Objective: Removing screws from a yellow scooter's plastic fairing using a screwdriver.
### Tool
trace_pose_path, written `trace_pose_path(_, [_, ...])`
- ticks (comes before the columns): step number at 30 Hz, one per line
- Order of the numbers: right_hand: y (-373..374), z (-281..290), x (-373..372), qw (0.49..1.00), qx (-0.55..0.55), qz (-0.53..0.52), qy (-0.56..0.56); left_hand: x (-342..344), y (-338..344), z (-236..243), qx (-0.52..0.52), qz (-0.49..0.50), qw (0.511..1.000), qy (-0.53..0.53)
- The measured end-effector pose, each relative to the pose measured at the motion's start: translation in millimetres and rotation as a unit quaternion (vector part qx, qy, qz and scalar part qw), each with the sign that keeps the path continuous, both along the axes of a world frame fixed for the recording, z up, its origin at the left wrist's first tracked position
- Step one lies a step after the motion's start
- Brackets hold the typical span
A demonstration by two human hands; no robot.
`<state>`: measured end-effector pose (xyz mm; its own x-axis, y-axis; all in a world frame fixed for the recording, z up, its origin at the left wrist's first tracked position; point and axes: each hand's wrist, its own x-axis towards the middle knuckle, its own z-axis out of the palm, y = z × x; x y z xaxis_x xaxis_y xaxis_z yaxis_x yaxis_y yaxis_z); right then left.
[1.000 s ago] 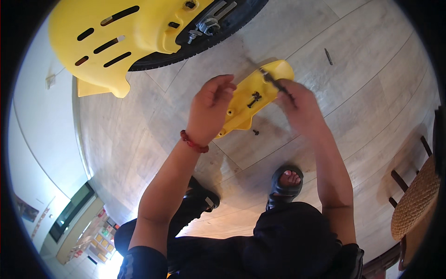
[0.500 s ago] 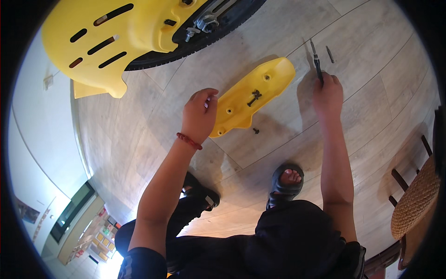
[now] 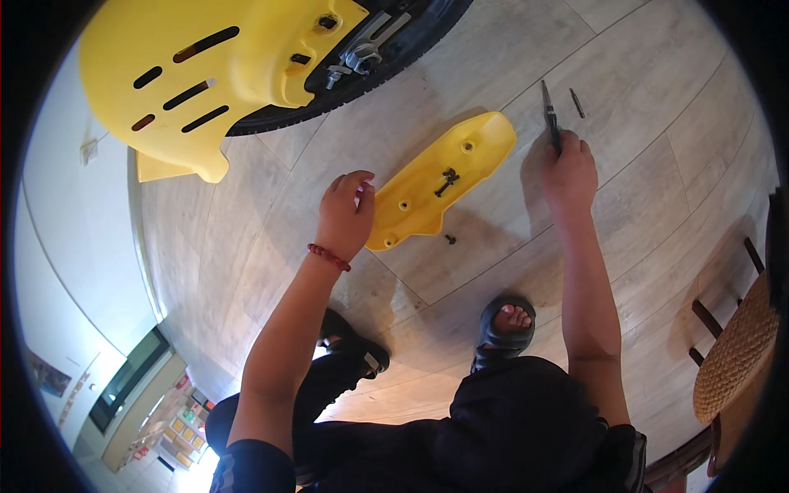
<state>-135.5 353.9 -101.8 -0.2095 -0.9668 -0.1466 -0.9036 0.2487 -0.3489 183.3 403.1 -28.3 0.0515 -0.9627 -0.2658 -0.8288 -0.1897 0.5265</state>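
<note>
My right hand [image 3: 570, 179] is closed around the dark handle of a screwdriver [image 3: 549, 108], its thin shaft pointing away from me. Just right of its shaft, a loose screwdriver bit [image 3: 577, 103] lies on the floor. My left hand [image 3: 347, 209] has its fingers curled in beside the left end of a yellow plastic cover [image 3: 423, 201]; a small pale spot shows between them, too small to name. The cover lies hollow side up, with holes along it and several dark screws [image 3: 446, 182] resting inside. Another dark screw [image 3: 450, 239] sits on the floor nearby.
At the far left stands a larger slotted yellow body part [image 3: 263, 49] over a black tyre [image 3: 411, 62] with a metal axle nut [image 3: 362, 57]. My sandalled feet [image 3: 505, 322] are on the wood-look floor. A chair with a woven seat [image 3: 735, 361] is at the right edge.
The whole view has shifted slightly, so things appear a little lower and further left. Both hands keep nearly the same place and grip; the screws and cover have not moved.
</note>
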Motion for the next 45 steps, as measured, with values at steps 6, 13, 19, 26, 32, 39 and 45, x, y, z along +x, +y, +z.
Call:
trace_pose_path(6, [1.2,-0.7,-2.4,1.000,-0.007,0.012,-0.001,5.3,0.0,-3.3,0.009,0.018,1.000,0.004])
trace_pose_path(13, [1.0,4.1,0.6,0.995,-0.090,0.034,0.015,2.8,3.8,-8.8,0.024,0.011,1.000,0.008])
trace_pose_path(19, [0.5,20.9,27.9,0.952,-0.146,0.191,-0.188,4.2,10.5,-12.6,-0.009,-0.043,0.999,0.007])
trace_pose_path(26, [1.6,29.4,62.2,0.906,-0.126,0.363,-0.177,-23.1,16.6,-14.1,-0.030,-0.117,0.992,0.043])
trace_pose_path(32, [7.6,19.7,87.8,0.893,-0.059,0.441,-0.068,-49.4,5.5,-31.3,0.029,-0.123,0.992,0.017])
trace_pose_path(39, [3.9,13.2,101.9,0.888,0.034,0.459,-0.013,-71.7,4.9,-45.7,0.079,-0.152,0.983,-0.073])
trace_pose_path(45, [3.0,15.2,104.7,0.897,0.007,0.441,-0.026,-80.5,0.1,-46.6,0.078,-0.178,0.973,-0.125])
